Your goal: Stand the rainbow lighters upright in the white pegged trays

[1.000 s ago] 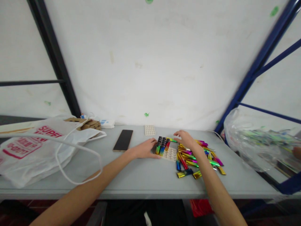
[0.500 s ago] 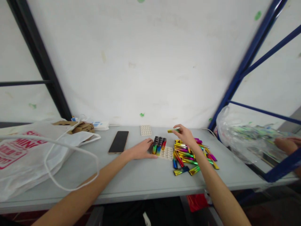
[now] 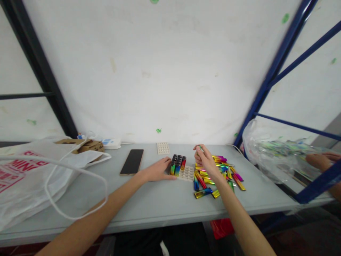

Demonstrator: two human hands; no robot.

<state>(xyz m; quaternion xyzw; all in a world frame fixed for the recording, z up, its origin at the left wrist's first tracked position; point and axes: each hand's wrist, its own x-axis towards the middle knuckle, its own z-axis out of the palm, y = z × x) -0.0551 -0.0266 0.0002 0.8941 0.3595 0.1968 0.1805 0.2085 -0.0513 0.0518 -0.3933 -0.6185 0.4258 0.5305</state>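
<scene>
A white pegged tray (image 3: 188, 173) lies on the grey table (image 3: 160, 202), with several shiny rainbow-coloured lighters (image 3: 178, 164) standing upright in its left part. My left hand (image 3: 158, 170) rests flat against the tray's left side, fingers touching it. My right hand (image 3: 204, 159) is raised just right of the tray, fingers closed on one lighter held nearly upright. A loose pile of shiny lighters (image 3: 218, 174) lies on the table under and to the right of that hand.
A dark phone (image 3: 132, 161) lies left of the tray, and a second small white tray (image 3: 163, 148) sits near the wall. A white plastic bag (image 3: 32, 177) and a cardboard box (image 3: 87, 145) are at the left. A clear bag (image 3: 277, 156) and another person's hand (image 3: 319, 160) are at the right.
My right hand picked one lighter out of the pile, lifted it, and has turned it from lying sideways to nearly upright beside the tray. My left hand stayed at the tray.
</scene>
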